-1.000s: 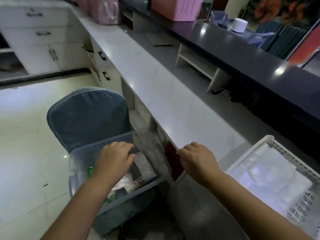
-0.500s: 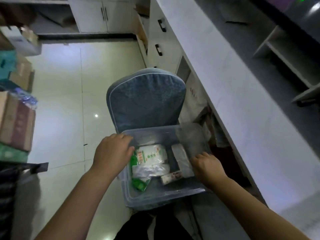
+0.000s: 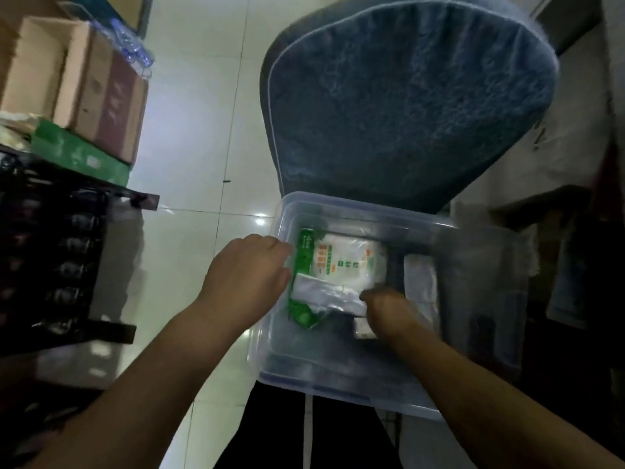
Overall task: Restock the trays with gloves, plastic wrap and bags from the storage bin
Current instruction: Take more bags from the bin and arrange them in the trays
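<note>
Inside the storage bin (image 3: 365,211), close to its left wall, lies a green-and-white packet (image 3: 345,258), flat and printed. Across that packet's near edge sits a folded white packet (image 3: 324,294) of thin film. We cannot read which of them holds gloves and which holds bags. Our left hand (image 3: 248,265) is at the bin's left wall, fingers curled over the rim and gripping it, which should steady the bin. Our right hand (image 3: 389,308) is down inside the bin at the right end of the folded white packet, fingers bent onto it. The fingertips are hidden beneath the hand, so we cannot tell whether they have closed on the packet or only touch it. We judge both packets to be light, soft and limp, with slick wrappers that will sag and slide if pinched by one corner. The better hold is across the folded thickness, thumb under and fingers over, near the middle, so the folds do not spill open. Nothing here looks fragile, so a firm squeeze should do no harm. A pale pack (image 3: 419,282) lies nearer the bin's right wall, and a blue chair (image 3: 406,96) back rises just beyond the bin's far wall.
</note>
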